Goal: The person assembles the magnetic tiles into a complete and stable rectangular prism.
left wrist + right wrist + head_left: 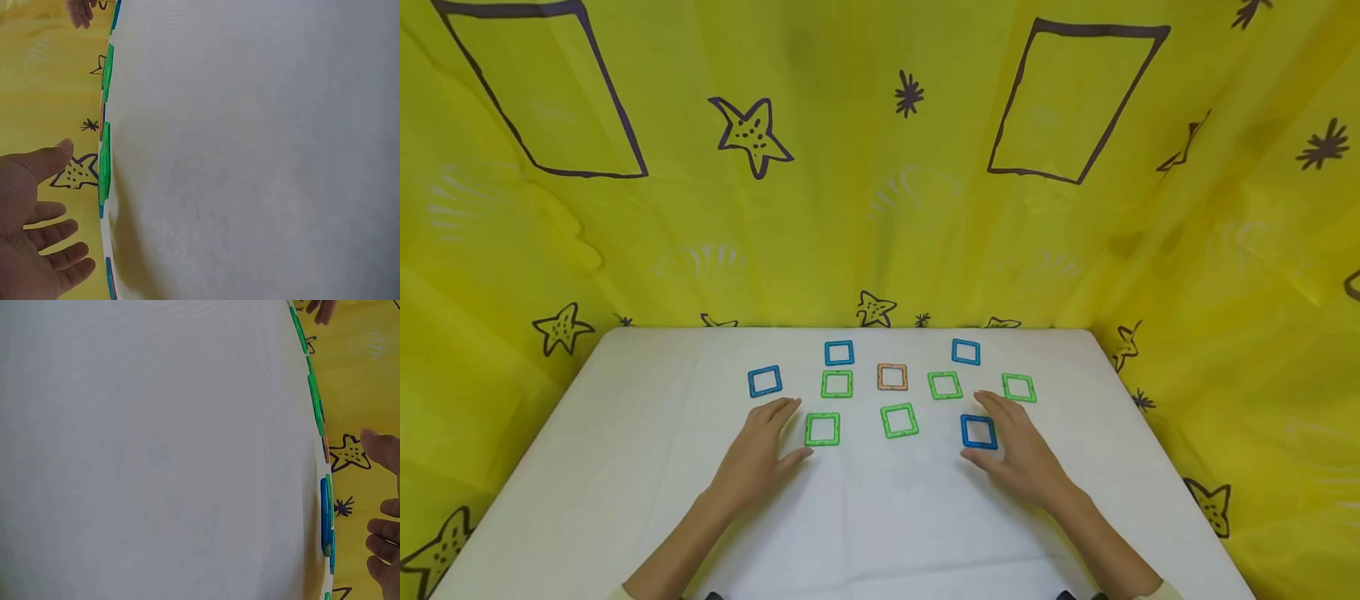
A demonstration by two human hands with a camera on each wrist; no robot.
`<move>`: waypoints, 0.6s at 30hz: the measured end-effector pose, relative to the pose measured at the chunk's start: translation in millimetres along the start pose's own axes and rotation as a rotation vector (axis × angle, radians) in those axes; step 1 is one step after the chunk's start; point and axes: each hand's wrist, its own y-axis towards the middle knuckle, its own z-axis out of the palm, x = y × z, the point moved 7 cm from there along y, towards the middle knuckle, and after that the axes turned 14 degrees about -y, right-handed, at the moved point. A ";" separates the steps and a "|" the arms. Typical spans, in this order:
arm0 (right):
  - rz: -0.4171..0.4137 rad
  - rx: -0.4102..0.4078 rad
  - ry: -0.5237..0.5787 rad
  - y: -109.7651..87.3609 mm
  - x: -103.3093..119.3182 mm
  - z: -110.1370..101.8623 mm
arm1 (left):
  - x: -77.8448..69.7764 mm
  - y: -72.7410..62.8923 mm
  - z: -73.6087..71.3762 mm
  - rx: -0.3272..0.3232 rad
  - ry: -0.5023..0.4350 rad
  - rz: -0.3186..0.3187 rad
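Note:
My left hand (758,450) is spread just left of a green square frame tile (823,429), its thumb and fingers apart and holding nothing. On the right, my right hand (1021,450) hovers beside a dark blue square frame tile (978,432), thumb near its lower corner and fingers past its upper right. Between the hands lies a tilted green tile (899,421). In the left wrist view the left hand (31,231) has its fingers extended above table level. The right wrist view likewise shows the right hand (386,519) with empty, loosely extended fingers.
Behind lie an orange tile (892,377), green tiles (837,384) and blue tiles (838,352), all flat and apart from one another. They rest on a white-covered table (895,517). A yellow curtain (850,217) with drawn stars encloses the back and sides.

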 end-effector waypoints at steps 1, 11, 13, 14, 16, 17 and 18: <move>0.000 0.002 0.009 1.7 1.5 0.5 | 2.0 1.3 1.4 0.009 -0.014 -0.015; -0.014 0.005 0.047 16.0 18.0 5.3 | 15.8 9.8 14.6 0.081 -0.110 -0.116; -0.021 0.003 0.051 18.0 21.7 6.5 | 16.4 11.4 15.3 0.075 -0.110 -0.123; -0.024 0.004 0.054 19.1 23.3 7.4 | 17.0 12.2 15.7 0.072 -0.111 -0.124; -0.027 0.009 0.054 21.5 26.5 9.4 | 18.8 13.7 17.3 0.073 -0.104 -0.131; -0.029 0.011 0.056 22.9 28.0 10.2 | 20.2 14.2 18.2 0.074 -0.103 -0.136; -0.030 0.013 0.058 24.3 29.9 10.6 | 21.7 14.8 19.1 0.077 -0.103 -0.145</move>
